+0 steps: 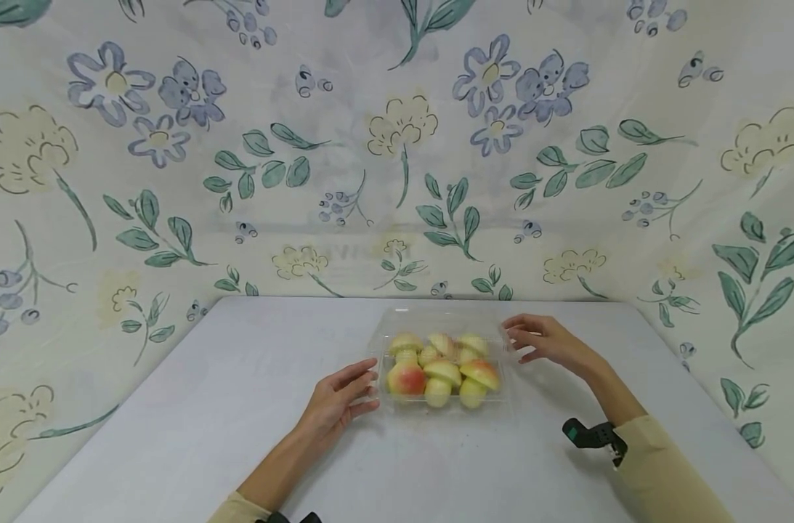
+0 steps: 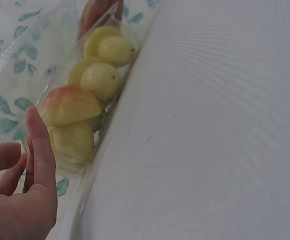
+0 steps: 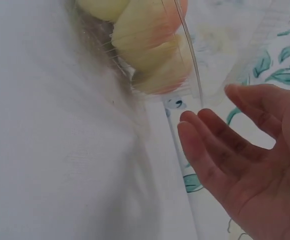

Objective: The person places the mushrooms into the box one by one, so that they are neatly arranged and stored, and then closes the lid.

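A clear plastic box (image 1: 385,396) stands on the table with its lid (image 1: 436,317) raised at the back. Inside are several mushroom-shaped pieces (image 1: 439,392), pale yellow with red blush, looking like carved fruit. Beside the box's left wall is my left hand (image 1: 336,399), fingers loosely extended. My right hand (image 1: 547,341) is by the lid's right edge, its fingers spread and slightly bent. In the right wrist view the fingertips (image 3: 187,117) are close to the lid's edge; whether they touch it I cannot tell. Neither hand grips anything.
The white table (image 1: 253,378) extends around the box on all sides. Behind it hangs a floral cloth (image 1: 370,181) that also runs down both sides. A black strap with a small device (image 1: 593,436) is on the right wrist.
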Demonstrator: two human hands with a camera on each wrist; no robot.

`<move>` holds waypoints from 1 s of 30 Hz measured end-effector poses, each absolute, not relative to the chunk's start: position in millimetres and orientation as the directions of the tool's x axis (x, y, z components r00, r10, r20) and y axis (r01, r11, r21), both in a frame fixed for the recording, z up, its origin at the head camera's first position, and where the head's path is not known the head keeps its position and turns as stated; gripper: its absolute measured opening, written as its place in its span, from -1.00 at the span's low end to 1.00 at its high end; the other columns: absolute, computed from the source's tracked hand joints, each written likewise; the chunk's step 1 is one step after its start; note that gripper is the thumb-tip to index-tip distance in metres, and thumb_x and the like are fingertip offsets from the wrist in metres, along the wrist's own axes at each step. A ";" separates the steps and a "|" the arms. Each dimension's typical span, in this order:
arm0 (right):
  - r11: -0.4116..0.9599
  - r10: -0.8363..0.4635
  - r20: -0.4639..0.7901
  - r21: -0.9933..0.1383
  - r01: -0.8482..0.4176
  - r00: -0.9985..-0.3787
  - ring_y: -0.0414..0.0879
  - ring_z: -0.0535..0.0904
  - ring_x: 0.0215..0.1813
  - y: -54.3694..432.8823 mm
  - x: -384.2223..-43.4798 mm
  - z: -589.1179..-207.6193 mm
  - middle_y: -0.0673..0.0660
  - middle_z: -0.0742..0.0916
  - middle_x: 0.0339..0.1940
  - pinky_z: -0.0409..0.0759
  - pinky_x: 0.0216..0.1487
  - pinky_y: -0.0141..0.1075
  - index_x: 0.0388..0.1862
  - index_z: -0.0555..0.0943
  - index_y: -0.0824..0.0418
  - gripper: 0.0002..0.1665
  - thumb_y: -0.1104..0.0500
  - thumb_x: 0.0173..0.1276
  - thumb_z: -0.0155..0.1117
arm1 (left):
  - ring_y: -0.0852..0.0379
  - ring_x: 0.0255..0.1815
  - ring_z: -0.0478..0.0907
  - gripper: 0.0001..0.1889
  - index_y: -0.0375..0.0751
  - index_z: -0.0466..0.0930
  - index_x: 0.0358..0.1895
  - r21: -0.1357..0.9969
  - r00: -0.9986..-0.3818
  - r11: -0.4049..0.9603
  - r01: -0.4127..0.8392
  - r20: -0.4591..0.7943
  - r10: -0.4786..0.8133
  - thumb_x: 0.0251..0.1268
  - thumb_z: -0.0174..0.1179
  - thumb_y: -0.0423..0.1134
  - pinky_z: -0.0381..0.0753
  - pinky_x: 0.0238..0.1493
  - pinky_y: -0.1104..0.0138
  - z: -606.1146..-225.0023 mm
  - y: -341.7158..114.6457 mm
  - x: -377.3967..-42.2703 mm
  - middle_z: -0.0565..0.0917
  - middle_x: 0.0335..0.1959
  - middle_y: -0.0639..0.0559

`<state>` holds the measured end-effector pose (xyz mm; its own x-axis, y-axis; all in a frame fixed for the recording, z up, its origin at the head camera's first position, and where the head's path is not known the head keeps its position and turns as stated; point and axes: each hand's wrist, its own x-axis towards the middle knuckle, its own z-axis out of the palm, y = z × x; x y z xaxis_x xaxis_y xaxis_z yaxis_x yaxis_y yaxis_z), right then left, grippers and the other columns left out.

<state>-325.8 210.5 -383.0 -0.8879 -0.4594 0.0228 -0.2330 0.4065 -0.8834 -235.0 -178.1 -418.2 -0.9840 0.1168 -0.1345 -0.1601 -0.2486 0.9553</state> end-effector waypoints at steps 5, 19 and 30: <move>0.447 -0.476 -0.001 -0.861 -0.241 -0.879 0.14 0.67 0.04 211.1 -321.9 -384.2 0.42 0.60 0.16 0.76 -0.11 -0.15 0.33 0.40 0.34 -0.43 0.01 0.52 0.10 | 0.20 -0.26 0.59 -0.51 -0.31 0.37 0.36 0.957 -0.985 -0.244 -0.156 -0.133 0.106 0.44 0.14 -0.23 0.75 -0.13 0.29 -415.7 -177.6 -234.1 0.58 -0.11 0.04; 0.502 -0.498 -0.031 -0.825 -0.259 -0.866 -0.01 0.70 -0.08 208.2 -316.8 -383.0 0.34 0.67 0.09 0.76 -0.14 -0.20 0.41 0.34 0.34 -0.36 0.03 0.50 0.14 | 0.17 -0.28 0.57 -0.43 -0.22 0.31 0.41 0.965 -0.985 -0.217 -0.145 -0.121 0.121 0.35 0.20 -0.29 0.75 -0.12 0.25 -409.0 -170.6 -239.5 0.57 -0.20 0.08; 0.492 -0.509 -0.027 -0.829 -0.265 -0.860 0.20 0.54 0.24 202.7 -316.0 -383.0 0.45 0.46 0.37 0.75 -0.10 -0.19 0.48 0.24 0.37 -0.31 0.13 0.47 0.16 | 0.15 -0.23 0.52 -0.46 -0.21 0.29 0.42 0.976 -0.993 -0.190 -0.103 -0.091 0.070 0.38 0.08 -0.44 0.76 -0.09 0.23 -407.7 -164.6 -248.8 0.50 -0.17 0.04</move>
